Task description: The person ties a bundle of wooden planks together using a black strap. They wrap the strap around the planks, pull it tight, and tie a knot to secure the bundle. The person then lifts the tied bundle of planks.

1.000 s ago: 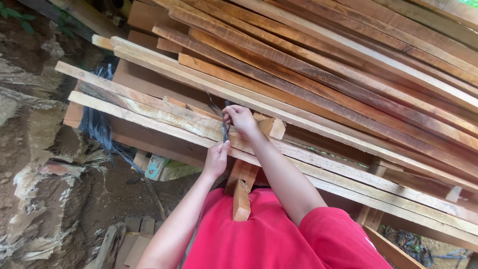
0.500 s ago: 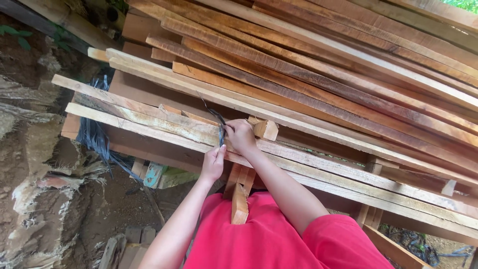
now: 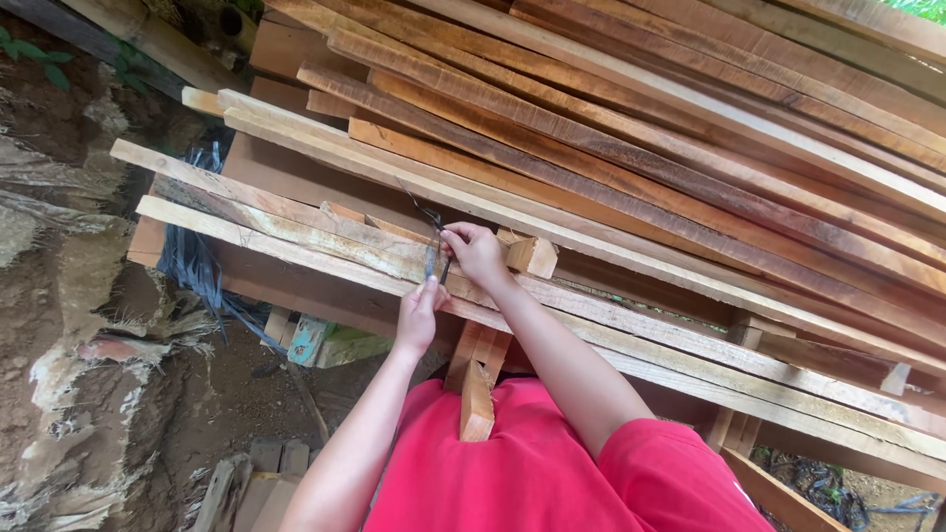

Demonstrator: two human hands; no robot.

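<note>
Hands, two: left hand [image 3: 419,317], right hand [image 3: 477,252], one dark tool [image 3: 432,248].

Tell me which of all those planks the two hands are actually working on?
The pale plank at the near edge of the stack. The left hand and right hand meet over it, pinching a thin dark wire; the redder boards lie untouched behind.

Two hands [image 3: 419,315]; one black strap [image 3: 431,246]; one plank stack [image 3: 690,148].

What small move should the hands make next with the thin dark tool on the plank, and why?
Probably press the thin dark tool down against the pale plank. The right hand grips its top and the left hand pinches its lower end, so both already steady it there.
</note>
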